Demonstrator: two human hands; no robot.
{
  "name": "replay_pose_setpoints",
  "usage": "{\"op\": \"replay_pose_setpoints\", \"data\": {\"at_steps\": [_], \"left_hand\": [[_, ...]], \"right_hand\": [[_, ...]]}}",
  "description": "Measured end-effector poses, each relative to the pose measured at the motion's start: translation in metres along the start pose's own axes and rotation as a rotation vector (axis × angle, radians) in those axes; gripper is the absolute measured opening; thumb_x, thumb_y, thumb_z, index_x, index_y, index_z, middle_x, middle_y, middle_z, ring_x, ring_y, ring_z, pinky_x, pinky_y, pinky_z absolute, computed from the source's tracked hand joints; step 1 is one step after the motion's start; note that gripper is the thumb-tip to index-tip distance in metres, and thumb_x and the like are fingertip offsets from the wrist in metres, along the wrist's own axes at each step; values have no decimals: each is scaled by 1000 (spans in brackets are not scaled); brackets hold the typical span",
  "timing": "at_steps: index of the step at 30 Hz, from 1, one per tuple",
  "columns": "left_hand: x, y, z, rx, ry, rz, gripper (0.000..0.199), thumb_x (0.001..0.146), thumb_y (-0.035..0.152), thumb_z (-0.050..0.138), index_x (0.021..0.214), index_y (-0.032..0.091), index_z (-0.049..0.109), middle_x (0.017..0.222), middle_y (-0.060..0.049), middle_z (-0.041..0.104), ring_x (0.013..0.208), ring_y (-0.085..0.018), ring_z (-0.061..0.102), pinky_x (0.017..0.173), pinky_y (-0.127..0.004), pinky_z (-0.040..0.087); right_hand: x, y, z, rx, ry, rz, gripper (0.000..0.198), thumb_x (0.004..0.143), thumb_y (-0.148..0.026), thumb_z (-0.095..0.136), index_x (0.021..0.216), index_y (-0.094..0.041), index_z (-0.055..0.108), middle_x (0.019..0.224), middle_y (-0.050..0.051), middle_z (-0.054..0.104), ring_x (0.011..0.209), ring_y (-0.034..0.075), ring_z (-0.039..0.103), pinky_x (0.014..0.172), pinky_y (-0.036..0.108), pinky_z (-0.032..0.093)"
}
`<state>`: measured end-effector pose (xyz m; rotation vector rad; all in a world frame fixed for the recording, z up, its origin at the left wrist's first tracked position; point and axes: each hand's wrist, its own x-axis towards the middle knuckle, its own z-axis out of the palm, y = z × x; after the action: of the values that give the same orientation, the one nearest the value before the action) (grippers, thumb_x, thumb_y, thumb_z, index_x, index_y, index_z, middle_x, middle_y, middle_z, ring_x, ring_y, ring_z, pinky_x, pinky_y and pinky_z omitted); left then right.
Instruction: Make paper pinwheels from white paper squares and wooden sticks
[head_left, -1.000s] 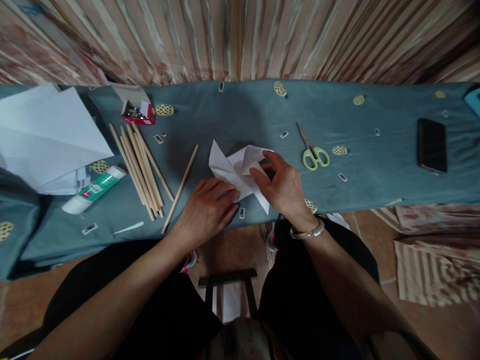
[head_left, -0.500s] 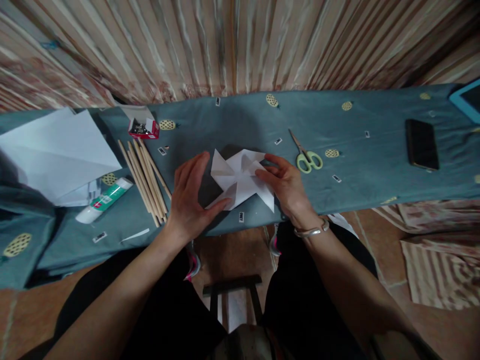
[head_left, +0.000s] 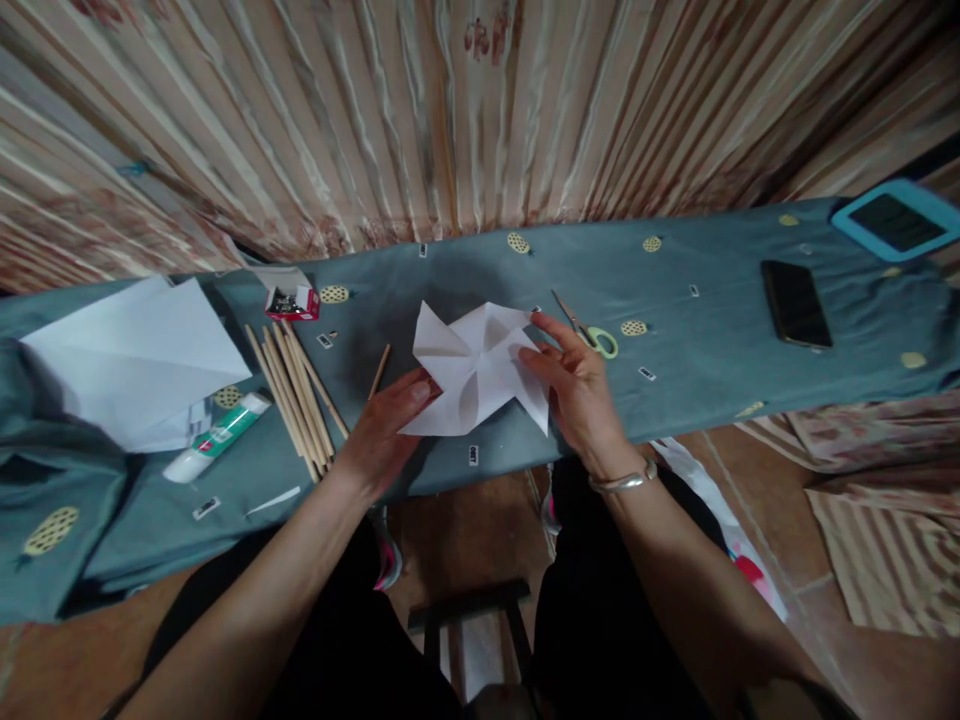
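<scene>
A white paper pinwheel (head_left: pixel 480 362) with folded blades spreads out between my two hands. My right hand (head_left: pixel 577 395) pinches its right side, thumb on top and forefinger at the upper edge. At the left edge, my left hand (head_left: pixel 386 430) is closed by the lower left blade, its fingertips partly hidden at the paper. One wooden stick (head_left: pixel 380 370) pokes out beyond my left hand; whether the hand touches it I cannot tell. Just past my right fingers lie scissors (head_left: pixel 600 342) with light green handles.
Left of my hands are several wooden sticks (head_left: pixel 296 400), a glue stick (head_left: pixel 217 438), white paper sheets (head_left: pixel 139 355) and an open red box (head_left: pixel 292 300) of small metal pieces. At the right lie a black phone (head_left: pixel 796 303) and a blue-framed tablet (head_left: pixel 900 220). A curtain (head_left: pixel 450 120) hangs behind the table.
My left hand has gone from spread fingers to closed at the pinwheel's left edge, uncovering a stick behind it. My right hand keeps its pinch. The view has tilted slightly.
</scene>
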<state>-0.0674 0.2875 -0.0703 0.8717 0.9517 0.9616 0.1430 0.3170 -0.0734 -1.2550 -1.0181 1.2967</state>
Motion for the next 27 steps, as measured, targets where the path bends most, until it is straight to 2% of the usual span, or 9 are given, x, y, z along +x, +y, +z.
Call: {"op": "replay_pose_setpoints", "data": {"at_steps": [3,5,7,10,13,16,20,24,27], "left_hand": [[3,3,6,-36,-9,-63,43,69,48,75,95,13,72,91,-12,76,81,-26,71,70,-34,56],[5,3,4,-21,14,-77,40,64,47,78,86,14,73,82,-10,75,71,-24,70,63,-33,54],[6,3,0,20,2,-68,40,64,49,76,84,15,74,82,-10,75,70,-24,69,62,-34,54],[4,8,-7,87,-28,-25,44,70,56,68,88,16,74,88,-12,75,81,-28,71,70,-38,55],[0,15,-9,83,23,10,48,72,63,64,86,18,75,88,-11,76,86,-29,71,72,-39,57],[-3,21,-7,12,35,-1,48,62,62,74,81,19,76,84,-9,77,79,-26,72,66,-34,57],[-3,21,0,35,62,-94,39,53,46,86,77,16,77,74,-6,76,61,-20,69,55,-27,53],[0,12,2,55,173,-60,32,50,30,89,76,16,76,80,-4,77,70,-21,70,67,-31,57],[1,4,1,44,224,-14,35,50,27,90,80,16,76,88,-5,78,79,-23,71,76,-34,58]], "right_hand": [[-7,-2,5,-1,-42,-13,58,72,-39,74,125,-28,52,96,1,74,80,22,71,73,43,61],[-9,-3,6,-18,-61,-21,61,72,-41,75,126,-29,51,96,1,74,79,22,71,71,42,61],[-10,-3,6,-35,-71,-32,64,71,-43,76,128,-30,50,95,1,74,78,22,71,70,42,61],[-9,-2,4,-54,-79,-39,67,71,-46,76,130,-30,48,93,1,72,80,22,71,74,43,61],[-7,0,3,-51,-82,-25,69,70,-45,78,130,-30,48,93,0,72,81,22,71,76,43,61],[-7,-1,4,-25,-76,-8,70,68,-44,80,129,-29,49,93,0,73,79,22,72,73,42,61],[-9,-1,7,-34,-100,-12,70,67,-43,81,128,-28,51,91,0,73,80,23,72,74,43,62],[-14,0,12,-59,-136,7,71,67,-43,81,129,-27,50,93,1,74,83,25,72,74,44,62],[-17,1,15,-62,-161,-3,71,69,-43,81,131,-27,49,93,2,74,83,25,72,74,44,62]]}}
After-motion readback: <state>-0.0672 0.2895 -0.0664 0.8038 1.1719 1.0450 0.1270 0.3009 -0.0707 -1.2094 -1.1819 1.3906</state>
